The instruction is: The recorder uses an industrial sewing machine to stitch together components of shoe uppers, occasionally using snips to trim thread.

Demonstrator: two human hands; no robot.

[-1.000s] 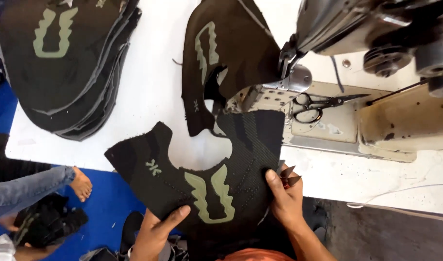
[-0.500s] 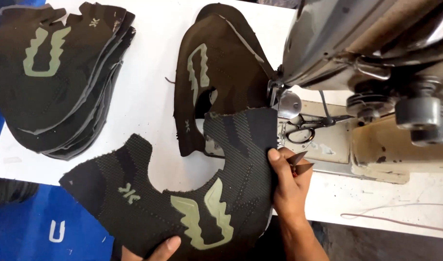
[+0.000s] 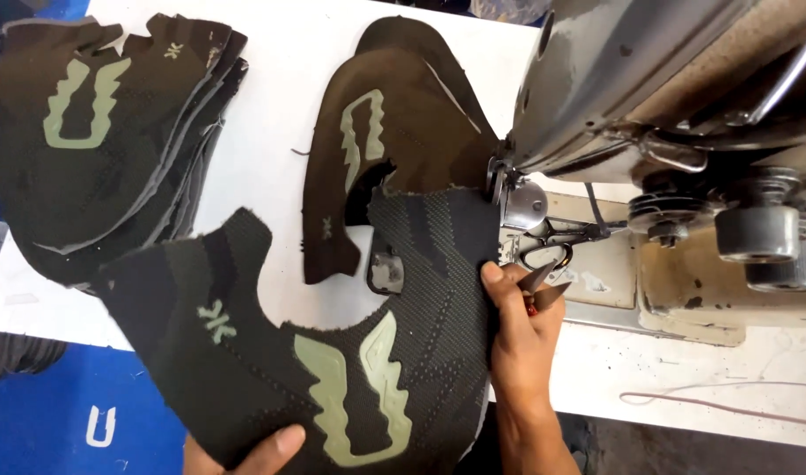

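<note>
Fingers of the right hand (image 3: pixel 519 339) pinch the dark shoe piece (image 3: pixel 333 352) and small snips (image 3: pixel 544 286); the left hand (image 3: pixel 258 447) holds its bottom edge. Near the sewing machine (image 3: pixel 649 97), the needle could poke a finger, I think.

Matt knit cloth shoe upper (image 3: pixel 333 352) — rubbery pale print, worn grey metal sewing machine (image 3: pixel 649 79)

1. The right hand (image 3: pixel 519 327) is bare, with no glove, ring or watch showing.
2. Its forearm is bare too, with no sleeve.
3. The left hand (image 3: pixel 249 447) shows only bare fingers at the near edge.
</note>
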